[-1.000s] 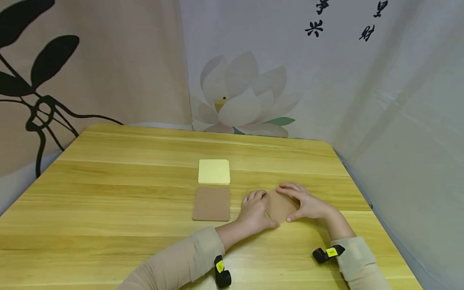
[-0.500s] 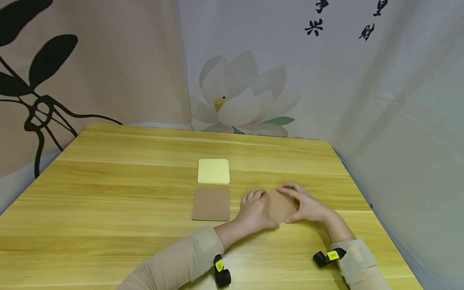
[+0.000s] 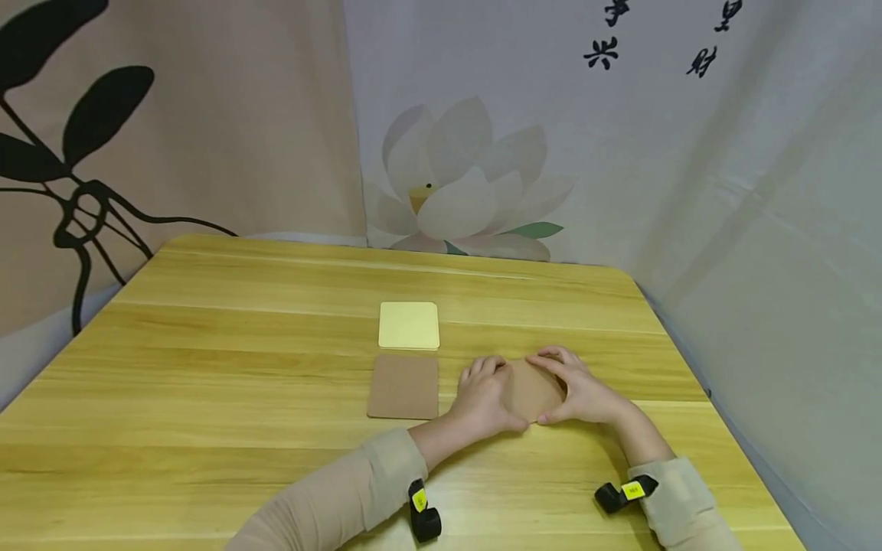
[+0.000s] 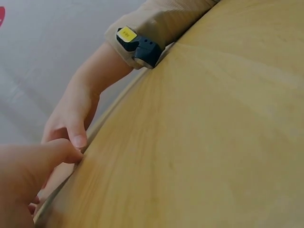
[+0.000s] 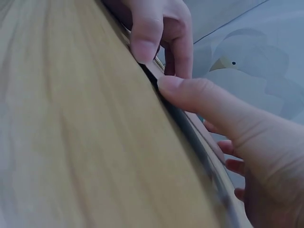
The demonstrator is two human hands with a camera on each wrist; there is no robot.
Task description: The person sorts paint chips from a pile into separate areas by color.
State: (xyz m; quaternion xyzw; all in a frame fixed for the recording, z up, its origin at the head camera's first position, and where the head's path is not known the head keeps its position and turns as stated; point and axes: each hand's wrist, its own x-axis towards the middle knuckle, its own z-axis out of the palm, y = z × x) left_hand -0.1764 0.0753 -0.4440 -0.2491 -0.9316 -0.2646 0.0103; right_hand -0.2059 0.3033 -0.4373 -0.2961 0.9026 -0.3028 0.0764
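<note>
A thin brown square board [image 3: 534,392] with its corner turned toward the person lies at the right of the table, between both hands. My left hand [image 3: 485,398] grips its left side, with the thumb at the near corner and the fingers at the far edge. On its right side my right hand [image 3: 582,386] pinches it between thumb and fingers. The two thumbs nearly meet at the near corner, and the right wrist view shows the board's thin edge [image 5: 154,71] between them. Left of the hands, a second brown square board [image 3: 403,386] lies flat.
A pale yellow square board [image 3: 409,325] with rounded corners lies just beyond the second brown board. Everything rests on a wood-grain table [image 3: 207,383]. Printed curtains [image 3: 468,176] hang behind the table and along its right side.
Both hands keep their hold on the brown board. The right thumb has slid slightly left, nearer the left thumb. The other boards have not moved.
</note>
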